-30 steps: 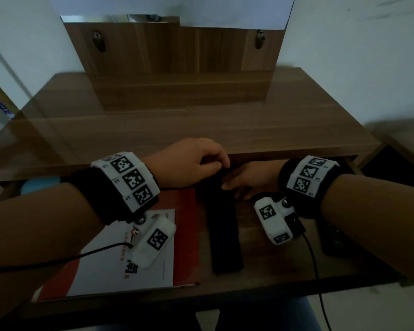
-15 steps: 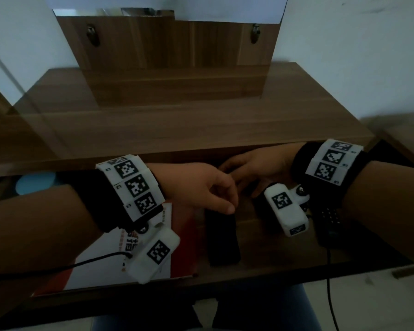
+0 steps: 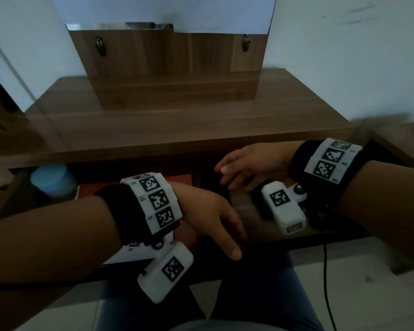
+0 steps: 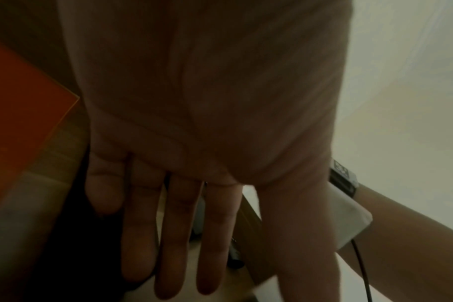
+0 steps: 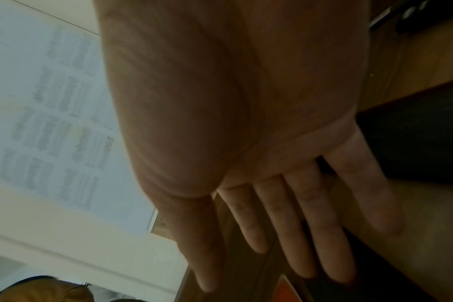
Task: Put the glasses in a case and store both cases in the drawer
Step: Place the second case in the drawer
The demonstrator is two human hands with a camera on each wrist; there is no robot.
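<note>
The wooden drawer (image 3: 246, 206) under the desk stands pulled out. A black case (image 3: 213, 187) lies lengthwise in its middle, mostly hidden behind my left hand (image 3: 225, 235). That hand hovers over the drawer's front edge with straight, relaxed fingers (image 4: 173, 235) and holds nothing; the case (image 4: 73, 245) shows dark beneath them. My right hand (image 3: 232, 170) floats above the drawer's right half, fingers (image 5: 311, 224) stretched leftward and empty. A black object (image 5: 414, 143) lies beside it; I cannot tell whether it is the second case. No glasses are visible.
A red and white booklet (image 3: 182, 180) lies in the drawer's left part, a blue round lid (image 3: 53, 180) farther left. A dark remote-like thing (image 3: 320, 216) sits at the drawer's right. The desktop (image 3: 177, 130) and a wooden back panel (image 3: 172, 68) rise behind.
Both hands have come off the black case's far end. My left hand has drawn back to the drawer's front edge; my right hand has lifted up and to the right.
</note>
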